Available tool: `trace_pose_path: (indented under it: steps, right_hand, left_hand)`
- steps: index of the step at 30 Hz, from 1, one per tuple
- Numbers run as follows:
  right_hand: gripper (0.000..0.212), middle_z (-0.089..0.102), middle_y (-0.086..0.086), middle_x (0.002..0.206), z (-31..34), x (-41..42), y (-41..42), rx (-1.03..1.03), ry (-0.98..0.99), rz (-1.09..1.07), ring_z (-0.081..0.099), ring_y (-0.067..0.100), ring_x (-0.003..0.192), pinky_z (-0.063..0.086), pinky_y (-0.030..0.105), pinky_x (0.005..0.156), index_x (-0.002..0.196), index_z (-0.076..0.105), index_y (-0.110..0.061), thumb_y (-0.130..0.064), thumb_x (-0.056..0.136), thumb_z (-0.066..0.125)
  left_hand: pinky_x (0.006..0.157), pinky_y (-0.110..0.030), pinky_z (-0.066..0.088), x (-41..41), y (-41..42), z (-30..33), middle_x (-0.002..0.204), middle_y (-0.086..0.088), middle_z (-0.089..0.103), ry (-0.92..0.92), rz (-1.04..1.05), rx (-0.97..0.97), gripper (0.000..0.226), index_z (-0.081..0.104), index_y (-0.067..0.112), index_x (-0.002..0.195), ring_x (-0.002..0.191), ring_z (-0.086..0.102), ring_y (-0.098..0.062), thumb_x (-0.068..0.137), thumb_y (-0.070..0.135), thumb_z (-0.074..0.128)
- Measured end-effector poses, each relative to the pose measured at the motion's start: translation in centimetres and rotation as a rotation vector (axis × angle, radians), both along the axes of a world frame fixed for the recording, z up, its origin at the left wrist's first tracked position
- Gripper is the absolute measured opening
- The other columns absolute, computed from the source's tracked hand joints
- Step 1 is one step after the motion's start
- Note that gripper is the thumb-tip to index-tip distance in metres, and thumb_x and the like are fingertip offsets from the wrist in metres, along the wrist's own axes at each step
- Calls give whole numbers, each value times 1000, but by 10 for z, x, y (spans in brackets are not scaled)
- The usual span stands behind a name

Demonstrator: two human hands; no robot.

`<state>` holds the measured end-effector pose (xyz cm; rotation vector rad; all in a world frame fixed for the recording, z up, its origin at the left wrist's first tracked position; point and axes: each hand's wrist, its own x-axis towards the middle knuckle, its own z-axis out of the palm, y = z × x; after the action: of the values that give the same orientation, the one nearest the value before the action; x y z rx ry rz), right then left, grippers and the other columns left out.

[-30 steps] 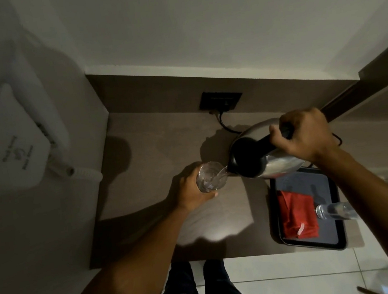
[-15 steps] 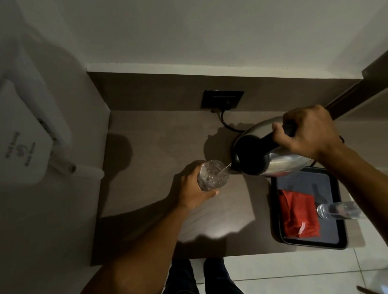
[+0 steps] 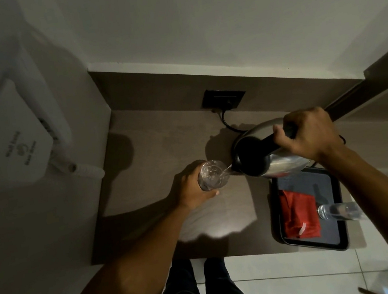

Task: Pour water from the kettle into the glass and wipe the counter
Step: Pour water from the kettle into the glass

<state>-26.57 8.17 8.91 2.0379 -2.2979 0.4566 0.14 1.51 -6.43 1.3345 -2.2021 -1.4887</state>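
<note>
Pouring now: my right hand (image 3: 310, 136) is wrapped tight around the black handle of the steel kettle (image 3: 271, 159), tipped with its spout pointing left, body lying roughly left-right above the counter (image 3: 163, 146). A thin stream drops into the glass (image 3: 212, 175), partly filled, which my left hand (image 3: 190, 186) clasps from the left. Right of it, a dark tray (image 3: 340, 238) near the counter's front edge holds a red cloth (image 3: 298, 214) and a second glass (image 3: 337, 212). Bare counter lies left and behind.

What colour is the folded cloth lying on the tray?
Red; the cloth lies on the dark tray, seen in the head view.
</note>
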Motion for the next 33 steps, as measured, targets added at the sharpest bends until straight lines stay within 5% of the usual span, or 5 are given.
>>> trace_pose_path:
  steps: [15,20,33]
  right_hand:
    - [51,45,4,44,-7,-2,2,0,-1,23,41,20,37,34,23,44,50,51,-11,-45,87,43]
    - [51,43,2,43,-7,-3,4,3,-5,17,38,18,36,30,20,45,49,50,-12,-45,87,43]
    - [52,47,7,42,-5,4,2,0,-26,-18,43,24,35,33,22,45,48,52,-9,-44,85,44]
  left_hand:
    - [94,-18,44,-1,1,2,134,-9,62,-6,10,7,89,50,10,139,123,59,-21,61,24,91]
    - [102,-31,51,-2,1,-1,133,-9,62,-4,24,33,90,50,12,139,125,58,-23,60,24,92]
    - [100,-27,50,-1,1,0,134,-7,62,-28,9,-3,91,50,14,139,124,58,-22,60,28,91]
